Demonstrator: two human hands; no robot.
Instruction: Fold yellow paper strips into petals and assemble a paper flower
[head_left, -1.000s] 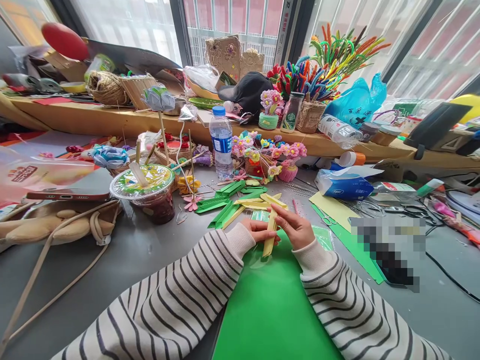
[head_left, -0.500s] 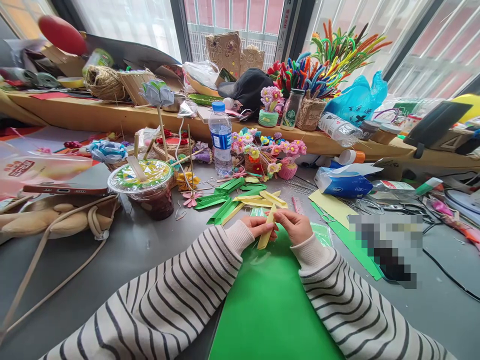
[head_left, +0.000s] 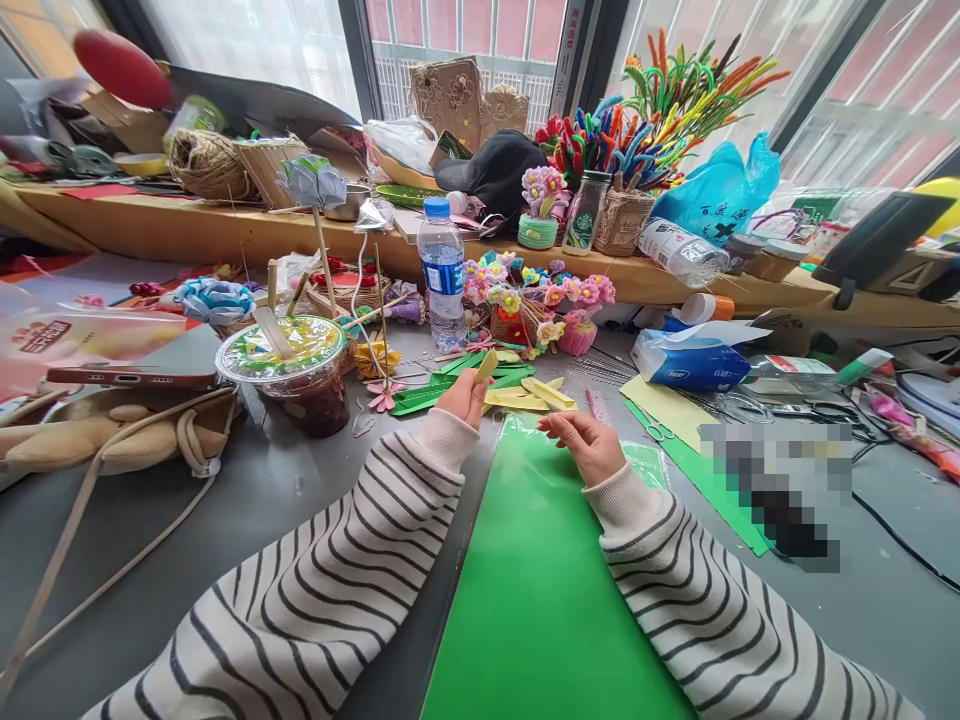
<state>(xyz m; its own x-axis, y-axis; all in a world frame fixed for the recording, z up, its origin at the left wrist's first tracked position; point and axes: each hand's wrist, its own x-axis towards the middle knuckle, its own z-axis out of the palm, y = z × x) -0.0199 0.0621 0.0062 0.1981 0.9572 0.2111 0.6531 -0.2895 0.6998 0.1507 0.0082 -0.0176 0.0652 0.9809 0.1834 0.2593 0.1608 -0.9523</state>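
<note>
Yellow folded strip (head_left: 485, 367) is sitting in the left hand (head_left: 465, 400), its free end pointing up and toward the far side, just above the near edge of the green strips (head_left: 420, 400). The left fingers are pinching it low down, thumb against fingertips. The right hand (head_left: 594, 450) is hovering over the far part of the green sheet (head_left: 555, 600), fingers curling in toward the thumb; nothing is showing between them, and whether the tips are touching I cannot tell.

For the paper, a light pinch is probably serving best — squeezing hard would likely be flattening the folds. Gripping near one end is leaving the rest in view, and holding the wrist a little high would be sparing the yellow strips (head_left: 525, 399) lying just right of that hand from being dragged.

Containers are crowding the far side of the counter (head_left: 300, 520) and the shelf (head_left: 262, 232) behind it. On the left, a clear cup (head_left: 309, 405) is holding a dark drink under a patterned lid, a stick poking through. A blue-capped bottle (head_left: 442, 285) is standing upright, seemingly holding water. Up on the shelf, a woven basket (head_left: 621, 228) is carrying colourful fuzzy stems; beside it, a capped glass jar (head_left: 586, 212) is standing — its contents are hard to make out.
</note>
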